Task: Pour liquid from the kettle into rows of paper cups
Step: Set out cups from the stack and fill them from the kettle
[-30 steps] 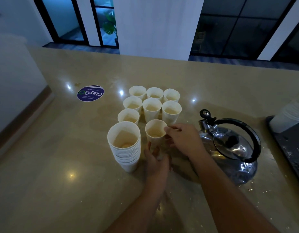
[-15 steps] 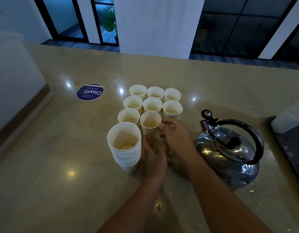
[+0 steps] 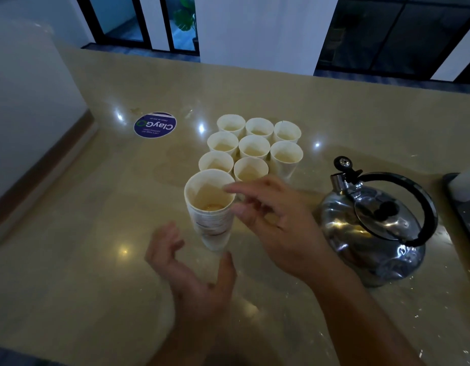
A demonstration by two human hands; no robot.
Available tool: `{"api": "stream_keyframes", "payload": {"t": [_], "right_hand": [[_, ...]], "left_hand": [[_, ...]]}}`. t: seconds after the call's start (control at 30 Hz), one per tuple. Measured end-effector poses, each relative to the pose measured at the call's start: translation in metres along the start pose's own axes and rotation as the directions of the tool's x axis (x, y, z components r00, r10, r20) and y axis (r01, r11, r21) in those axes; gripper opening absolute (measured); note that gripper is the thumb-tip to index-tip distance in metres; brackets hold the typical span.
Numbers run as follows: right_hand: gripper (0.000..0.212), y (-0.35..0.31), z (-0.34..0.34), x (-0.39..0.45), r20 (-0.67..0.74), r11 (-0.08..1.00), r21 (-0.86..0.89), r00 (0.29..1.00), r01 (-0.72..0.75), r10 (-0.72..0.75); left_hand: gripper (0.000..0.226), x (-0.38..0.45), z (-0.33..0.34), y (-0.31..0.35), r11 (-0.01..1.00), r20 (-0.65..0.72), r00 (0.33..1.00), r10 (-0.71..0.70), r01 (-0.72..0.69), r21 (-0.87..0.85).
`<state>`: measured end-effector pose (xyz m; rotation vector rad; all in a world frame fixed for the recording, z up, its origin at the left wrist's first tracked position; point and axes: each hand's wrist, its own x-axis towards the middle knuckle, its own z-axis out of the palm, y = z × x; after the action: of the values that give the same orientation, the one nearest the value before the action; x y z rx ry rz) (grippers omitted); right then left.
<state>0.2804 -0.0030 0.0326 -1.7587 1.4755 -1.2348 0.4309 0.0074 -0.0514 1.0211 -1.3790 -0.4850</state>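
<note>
Kettle (image 3: 371,228) sits upright on tabletop (image 3: 83,273) at 3 o'clock, w/ black handle arched over lid. Eight filled paper cups (image 3: 253,146) stand in rows at 12. Cup stack (image 3: 211,212) just in front of them. Right hand (image 3: 276,223) grip spread, fingertips by stack rim. Left hand (image 3: 194,270) grip spread at 6, apart from stack. Round sticker (image 3: 155,124) at 10.

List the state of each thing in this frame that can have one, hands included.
Kettle: upright on the counter, lid on, handle up, nobody holding it.
Eight cups: upright, grouped in rows, each holding some pale liquid.
Cup stack: upright, nested, near the cups.
Left hand: fingers spread, holding nothing, just short of the stack.
Right hand: fingers relaxed beside the stack's rim, gripping nothing.
</note>
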Motion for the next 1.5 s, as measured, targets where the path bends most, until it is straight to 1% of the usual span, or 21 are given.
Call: {"api": "stream_keyframes", "payload": {"t": [0.03, 0.07, 0.13, 0.2, 0.27, 0.37, 0.47, 0.53, 0.63, 0.73, 0.87, 1.07, 1.2, 1.23, 1.27, 1.33, 1.4, 1.43, 1.5], "right_hand": [[0.022, -0.003, 0.0, 0.003, 0.035, 0.999, -0.041, 0.999, -0.018, 0.019], [0.02, -0.006, 0.0, 0.005, 0.052, 0.997, -0.071, 0.998, -0.041, 0.044], [0.017, -0.008, -0.002, 0.007, 0.061, 0.991, -0.107, 0.995, -0.075, 0.082], [0.016, -0.007, -0.006, 0.006, 0.048, 0.987, -0.144, 0.996, -0.071, 0.078], [0.017, -0.004, -0.013, 0.004, 0.034, 0.981, -0.179, 0.996, -0.072, 0.079], [0.016, 0.004, -0.023, 0.001, 0.003, 0.978, -0.204, 0.999, -0.049, 0.051], [0.016, 0.013, -0.03, -0.001, -0.014, 0.974, -0.206, 0.995, -0.096, 0.096], [0.018, 0.018, -0.031, -0.003, -0.019, 0.967, -0.231, 0.994, -0.112, 0.111], [0.019, 0.023, -0.028, -0.007, -0.027, 0.971, -0.22, 0.995, -0.097, 0.094], [0.017, 0.024, -0.026, -0.01, -0.025, 0.976, -0.195, 0.995, -0.095, 0.091], [0.012, 0.022, -0.024, -0.009, -0.083, 0.98, -0.19, 0.995, -0.06, 0.045], [0.009, 0.024, -0.025, -0.006, -0.118, 0.98, -0.197, 0.993, -0.023, -0.001], [0.01, 0.026, -0.027, -0.007, -0.11, 0.981, -0.191, 0.993, 0.013, -0.035], [0.01, 0.025, -0.027, -0.007, -0.126, 0.988, -0.156, 0.992, 0.005, -0.025], [0.015, 0.022, -0.028, -0.008, -0.164, 0.994, -0.104, 0.986, -0.02, 0.003], [0.025, 0.015, -0.034, -0.006, -0.278, 0.998, -0.005, 0.959, -0.055, 0.052], [0.03, 0.011, -0.048, -0.004, -0.383, 0.999, 0.004, 0.923, -0.032, 0.031], [0.03, 0.009, -0.055, -0.003, -0.407, 1.0, -0.017, 0.914, -0.019, 0.011], [0.027, 0.009, -0.065, -0.004, -0.404, 0.997, -0.074, 0.914, -0.002, -0.028]], "left_hand": [[0.085, 0.013, 0.001, 0.0, 0.998, 0.022, 0.999, -0.05, 0.049, 0.025], [0.09, 0.025, 0.003, 0.001, 0.995, 0.075, 0.993, -0.095, 0.093, 0.028], [0.099, 0.045, 0.008, 0.004, 0.982, 0.247, 0.958, -0.146, 0.171, -0.079], [0.104, 0.056, 0.013, 0.0, 0.968, 0.387, 0.909, -0.155, 0.217, -0.124], [0.102, 0.06, 0.016, -0.004, 0.978, 0.44, 0.887, -0.139, 0.194, -0.081], [0.103, 0.062, 0.019, -0.004, 0.982, 0.452, 0.873, -0.184, 0.181, 0.049], [0.097, 0.065, 0.023, 0.002, 0.98, 0.498, 0.845, -0.196, 0.145, 0.138], [0.091, 0.061, 0.023, 0.009, 0.978, 0.543, 0.814, -0.203, 0.146, 0.148], [0.083, 0.053, 0.021, 0.015, 0.972, 0.556, 0.799, -0.229, 0.161, 0.169], [0.082, 0.052, 0.019, 0.016, 0.968, 0.56, 0.792, -0.245, 0.163, 0.193], [0.077, 0.052, 0.019, 0.017, 0.97, 0.557, 0.795, -0.24, 0.168, 0.178], [0.078, 0.051, 0.022, 0.019, 0.967, 0.572, 0.78, -0.254, 0.189, 0.171], [0.079, 0.052, 0.022, 0.018, 0.965, 0.583, 0.77, -0.259, 0.175, 0.197], [0.079, 0.053, 0.022, 0.018, 0.965, 0.592, 0.764, -0.256, 0.166, 0.203], [0.079, 0.053, 0.022, 0.016, 0.966, 0.608, 0.753, -0.25, 0.149, 0.212], [0.08, 0.053, 0.019, 0.013, 0.965, 0.631, 0.738, -0.242, 0.115, 0.235], [0.079, 0.054, 0.013, 0.01, 0.965, 0.606, 0.758, -0.241, 0.117, 0.237], [0.081, 0.056, 0.01, 0.01, 0.964, 0.575, 0.781, -0.243, 0.129, 0.232], [0.086, 0.062, 0.003, 0.008, 0.961, 0.479, 0.839, -0.258, 0.172, 0.216]]}}
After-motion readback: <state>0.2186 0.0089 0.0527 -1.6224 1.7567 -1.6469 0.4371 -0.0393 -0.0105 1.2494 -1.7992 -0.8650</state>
